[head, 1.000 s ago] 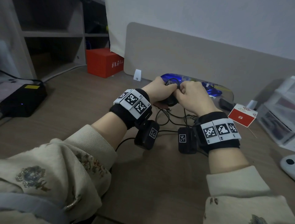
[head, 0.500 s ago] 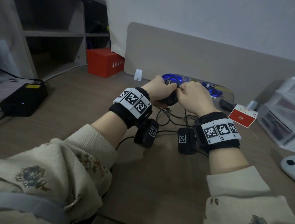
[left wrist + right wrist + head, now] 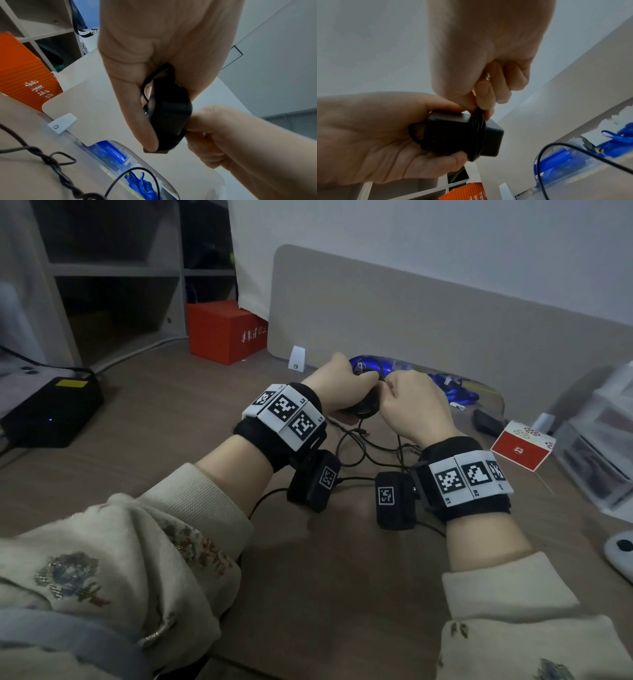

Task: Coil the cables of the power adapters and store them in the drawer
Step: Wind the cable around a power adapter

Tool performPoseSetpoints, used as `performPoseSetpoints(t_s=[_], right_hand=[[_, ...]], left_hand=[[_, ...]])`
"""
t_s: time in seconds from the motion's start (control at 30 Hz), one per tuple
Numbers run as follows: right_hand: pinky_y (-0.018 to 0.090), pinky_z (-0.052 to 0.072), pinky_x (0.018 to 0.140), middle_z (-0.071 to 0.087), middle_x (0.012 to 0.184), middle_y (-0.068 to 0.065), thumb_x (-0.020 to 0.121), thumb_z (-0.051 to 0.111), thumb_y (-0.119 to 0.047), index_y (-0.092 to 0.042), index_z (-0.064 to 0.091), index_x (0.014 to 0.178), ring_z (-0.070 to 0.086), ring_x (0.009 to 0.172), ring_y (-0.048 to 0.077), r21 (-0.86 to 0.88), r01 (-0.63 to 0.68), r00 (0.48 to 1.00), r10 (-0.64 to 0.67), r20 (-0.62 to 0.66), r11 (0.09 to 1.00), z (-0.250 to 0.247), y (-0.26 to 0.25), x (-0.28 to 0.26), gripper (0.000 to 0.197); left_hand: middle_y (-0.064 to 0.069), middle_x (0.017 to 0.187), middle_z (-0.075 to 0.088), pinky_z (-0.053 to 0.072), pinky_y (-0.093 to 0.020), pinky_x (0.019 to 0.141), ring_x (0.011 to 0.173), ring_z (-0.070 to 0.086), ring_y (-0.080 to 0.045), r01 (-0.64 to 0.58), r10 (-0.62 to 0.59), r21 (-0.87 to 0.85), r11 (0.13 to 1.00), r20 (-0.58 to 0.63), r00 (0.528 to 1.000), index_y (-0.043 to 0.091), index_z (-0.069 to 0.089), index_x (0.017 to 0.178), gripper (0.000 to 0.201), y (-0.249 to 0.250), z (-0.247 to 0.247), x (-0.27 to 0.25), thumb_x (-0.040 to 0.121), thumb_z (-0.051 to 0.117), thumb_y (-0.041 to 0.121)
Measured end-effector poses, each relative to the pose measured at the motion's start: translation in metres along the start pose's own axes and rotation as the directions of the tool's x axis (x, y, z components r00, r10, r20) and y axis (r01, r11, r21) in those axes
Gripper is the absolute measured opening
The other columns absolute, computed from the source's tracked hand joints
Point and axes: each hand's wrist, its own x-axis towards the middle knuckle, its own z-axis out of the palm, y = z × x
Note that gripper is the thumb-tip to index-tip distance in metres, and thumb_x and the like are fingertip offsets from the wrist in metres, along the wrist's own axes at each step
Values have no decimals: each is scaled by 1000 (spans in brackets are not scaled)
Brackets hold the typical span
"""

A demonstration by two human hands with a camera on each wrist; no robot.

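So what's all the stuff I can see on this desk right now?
power adapter: one, black, held above the desk, cable wound round it
loose cables: several, black, on the desk under the hands
box: one, red, far left by the shelves
device: one, black, left edge
small box: one, red and white, right
left hand: grips the adapter
right hand: pinches the cable

Head view above; wrist views underneath.
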Motion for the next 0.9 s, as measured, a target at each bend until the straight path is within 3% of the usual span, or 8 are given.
performPoseSetpoints(t_s=[0.13, 0.3, 0.4, 0.5, 0.57, 0.67, 0.77, 0.9], right_hand=[[33, 29, 58, 42, 60, -1, 101, 42, -27, -18, 37, 60, 42, 62, 22, 140, 7, 1000, -7, 4, 990, 5, 2, 1, 43], [20, 24, 47, 35, 56, -2, 101, 48, -23, -16, 38, 58, 30, 51, 9, 471, 39, 999, -42, -3, 881, 6, 6, 0, 44], [27, 25, 52, 32, 55, -2, 99, 51, -21, -17, 36, 57, 28, 52, 10, 548, 57, 998, -29, -59, 834, 5, 7, -1, 45], [34, 35, 56, 44, 55, -1, 98, 51, -31, -16, 46, 62, 41, 56, 19, 477, 31, 997, 6, -76, 878, 6, 8, 1, 39], [39, 47, 64, 57, 63, -1, 96, 52, -39, -18, 58, 72, 54, 65, 21, 420, 2, 996, 37, -83, 907, 6, 9, 2, 32], [37, 48, 69, 64, 74, -3, 95, 54, -40, -17, 63, 83, 58, 75, 19, 357, -30, 994, 66, -90, 934, 5, 9, 2, 27], [34, 44, 63, 63, 76, 3, 96, 49, -41, -13, 62, 82, 57, 77, 25, 219, -29, 987, 62, -146, 975, 1, 6, 0, 34], [42, 49, 66, 64, 79, 13, 99, 42, -40, -9, 61, 79, 57, 77, 36, 122, -31, 985, 51, -164, 992, -2, 4, 2, 41]], left_hand=[[-13, 91, 64, 62, -46, 67, 77, 71, -27, -5, 7, -40, 999, 34, 999, -2, 50, 114, 36, 1, -7, -1, 96, 55, 29], [-9, 85, 61, 62, -37, 64, 72, 67, -21, -25, 32, -87, 996, 82, 996, 8, 56, 90, 21, 4, -16, -8, 99, 54, 27], [-7, 83, 59, 62, -36, 65, 70, 66, -20, -41, 49, -114, 993, 69, 996, 13, 50, 82, 21, 6, -16, -12, 99, 54, 26], [-8, 79, 60, 61, -31, 56, 60, 64, -16, -70, 75, -113, 991, 44, 996, 10, 53, 82, 22, 7, -14, -12, 99, 52, 24], [-9, 80, 61, 60, -30, 51, 55, 63, -14, -81, 84, -100, 992, 21, 996, 6, 55, 93, 19, 6, -13, -11, 99, 52, 23], [-8, 84, 61, 62, -34, 57, 56, 65, -15, -62, 63, -106, 993, 15, 998, 4, 50, 109, 26, 3, -10, -9, 98, 54, 28], [-9, 86, 64, 62, -37, 58, 52, 66, -14, -76, 78, -99, 992, 19, 997, 2, 52, 113, 42, 2, -5, -5, 97, 55, 41], [-10, 85, 68, 63, -43, 66, 63, 69, -18, -103, 104, -41, 994, 24, 994, -2, 58, 110, 73, 0, 0, -3, 85, 52, 67]])
